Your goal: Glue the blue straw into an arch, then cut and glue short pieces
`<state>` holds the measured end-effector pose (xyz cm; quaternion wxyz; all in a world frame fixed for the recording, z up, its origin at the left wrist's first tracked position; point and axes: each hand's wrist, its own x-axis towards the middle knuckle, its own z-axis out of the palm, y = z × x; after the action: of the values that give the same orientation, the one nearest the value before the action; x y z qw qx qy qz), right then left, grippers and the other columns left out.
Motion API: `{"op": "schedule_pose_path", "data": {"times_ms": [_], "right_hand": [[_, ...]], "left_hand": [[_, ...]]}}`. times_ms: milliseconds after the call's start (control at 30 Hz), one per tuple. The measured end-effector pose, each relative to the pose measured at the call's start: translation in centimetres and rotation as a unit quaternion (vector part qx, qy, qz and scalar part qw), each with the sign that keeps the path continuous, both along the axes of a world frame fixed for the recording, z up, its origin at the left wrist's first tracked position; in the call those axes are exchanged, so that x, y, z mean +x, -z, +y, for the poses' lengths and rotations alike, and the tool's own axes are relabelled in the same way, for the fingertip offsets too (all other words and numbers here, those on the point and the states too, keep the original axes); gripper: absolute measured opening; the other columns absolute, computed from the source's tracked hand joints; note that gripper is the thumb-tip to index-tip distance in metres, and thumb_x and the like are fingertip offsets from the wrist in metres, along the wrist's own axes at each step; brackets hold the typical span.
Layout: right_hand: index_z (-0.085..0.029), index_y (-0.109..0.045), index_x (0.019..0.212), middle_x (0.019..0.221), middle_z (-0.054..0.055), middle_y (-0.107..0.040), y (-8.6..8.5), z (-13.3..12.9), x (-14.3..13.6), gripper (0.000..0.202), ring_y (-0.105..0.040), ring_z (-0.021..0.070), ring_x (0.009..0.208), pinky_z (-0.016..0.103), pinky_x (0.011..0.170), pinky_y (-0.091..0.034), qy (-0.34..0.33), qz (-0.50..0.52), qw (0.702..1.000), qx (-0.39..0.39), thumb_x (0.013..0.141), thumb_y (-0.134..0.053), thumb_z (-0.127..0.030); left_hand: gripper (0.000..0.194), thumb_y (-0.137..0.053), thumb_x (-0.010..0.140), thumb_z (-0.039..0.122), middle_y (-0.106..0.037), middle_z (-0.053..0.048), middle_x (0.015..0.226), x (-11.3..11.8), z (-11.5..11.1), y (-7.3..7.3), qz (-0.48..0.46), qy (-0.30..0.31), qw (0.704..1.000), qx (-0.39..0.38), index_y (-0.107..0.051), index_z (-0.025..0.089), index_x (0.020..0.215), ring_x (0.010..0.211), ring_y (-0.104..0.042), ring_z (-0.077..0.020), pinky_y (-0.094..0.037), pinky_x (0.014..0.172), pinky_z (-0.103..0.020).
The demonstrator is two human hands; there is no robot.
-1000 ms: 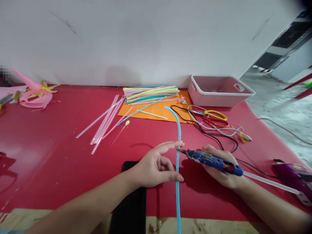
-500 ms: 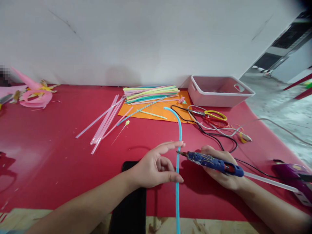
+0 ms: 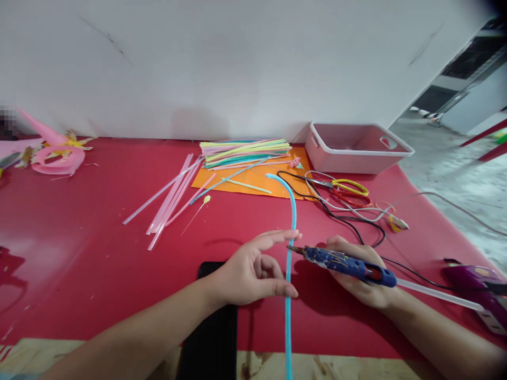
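Note:
A long light-blue pipe cleaner (image 3: 289, 269) runs from the front edge of the view up towards the orange sheet, its far end bent to the left. My left hand (image 3: 253, 269) grips it at two spots, the fingertips above and the thumb below, with a gap between. In my right hand (image 3: 362, 272) is a blue, glue-stained hot glue gun (image 3: 340, 263). Its nozzle points left and touches or nearly touches the stem between my left fingers and thumb. A translucent glue stick (image 3: 435, 294) sticks out of the gun's back.
On the red table (image 3: 119, 285) are pipe cleaners (image 3: 245, 153) piled on an orange sheet (image 3: 253, 184), pink straw-like tubes (image 3: 174, 200), a pink bin (image 3: 348, 158), scissors (image 3: 350, 190) among cables, a purple power strip (image 3: 471, 285) and a black phone-like slab (image 3: 212, 338). Pink pieces (image 3: 59, 153) lie far left.

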<state>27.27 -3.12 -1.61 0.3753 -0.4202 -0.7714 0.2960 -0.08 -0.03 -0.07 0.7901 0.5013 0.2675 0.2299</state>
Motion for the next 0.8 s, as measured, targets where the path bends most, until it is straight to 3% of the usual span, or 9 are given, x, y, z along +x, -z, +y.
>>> {"op": "schedule_pose_path", "data": {"times_ms": [233, 800], "right_hand": [[-0.022, -0.065, 0.093, 0.075, 0.005, -0.065, -0.54, 0.07, 0.09, 0.008, -0.060, 0.0186, 0.065, 0.030, 0.058, -0.047, -0.016, -0.038, 0.999, 0.009, 0.087, -0.059, -0.023], [-0.023, -0.064, 0.092, 0.077, 0.004, -0.064, 0.26, 0.11, 0.04, 0.009, -0.060, 0.0176, 0.065, 0.029, 0.059, -0.046, -0.010, -0.013, 1.000, 0.003, 0.088, -0.058, -0.028]], "left_hand": [[0.099, -0.090, 0.069, 0.022, -0.061, 0.006, 0.060, 0.12, 0.14, 0.05, 0.018, -0.009, 1.000, 0.009, -0.039, 0.025, 0.154, 0.050, -0.050, -0.0050, -0.037, 0.047, -0.014], [0.092, -0.089, 0.071, 0.020, -0.060, 0.006, 0.061, 0.13, 0.01, 0.06, -0.009, -0.011, 1.000, 0.014, -0.043, 0.025, 0.151, 0.051, -0.052, -0.0057, -0.038, 0.047, -0.015]]}}
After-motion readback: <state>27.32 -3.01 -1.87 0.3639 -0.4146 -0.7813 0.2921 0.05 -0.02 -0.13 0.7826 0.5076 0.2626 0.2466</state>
